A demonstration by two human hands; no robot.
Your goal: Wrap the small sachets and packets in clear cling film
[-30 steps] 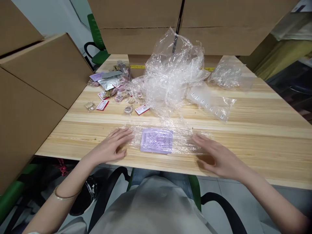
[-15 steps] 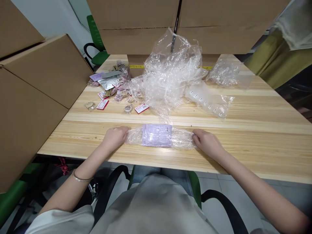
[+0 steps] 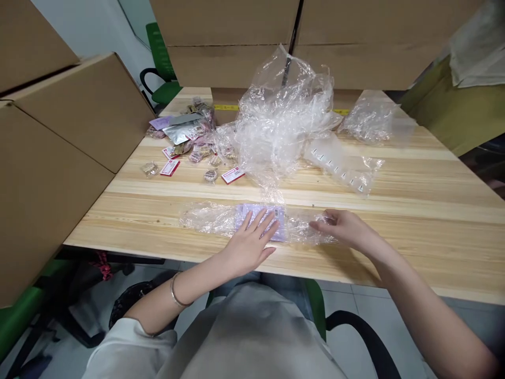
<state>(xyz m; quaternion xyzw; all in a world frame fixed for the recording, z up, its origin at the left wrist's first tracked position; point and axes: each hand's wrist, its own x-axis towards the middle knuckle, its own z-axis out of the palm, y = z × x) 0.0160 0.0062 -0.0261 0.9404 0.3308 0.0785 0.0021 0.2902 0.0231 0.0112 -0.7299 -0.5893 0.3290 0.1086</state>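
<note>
A lilac printed packet (image 3: pixel 276 216) lies wrapped in a long strip of clear plastic film (image 3: pixel 205 217) near the front edge of the wooden table (image 3: pixel 414 210). My left hand (image 3: pixel 249 243) rests flat on the packet with its fingers spread. My right hand (image 3: pixel 344 229) pinches the right end of the film, fingers curled round it.
A big heap of crumpled clear plastic (image 3: pixel 284 116) fills the table's middle. Small sachets and red-and-white cards (image 3: pixel 185 145) lie at the back left, a bag of small parts (image 3: pixel 341 163) to the right. Cardboard boxes (image 3: pixel 71 131) stand on the left and behind.
My left hand let go of the film's left end, moved right and opened flat onto the packet. The film's left end has spread loose. My right hand still holds the right end.
</note>
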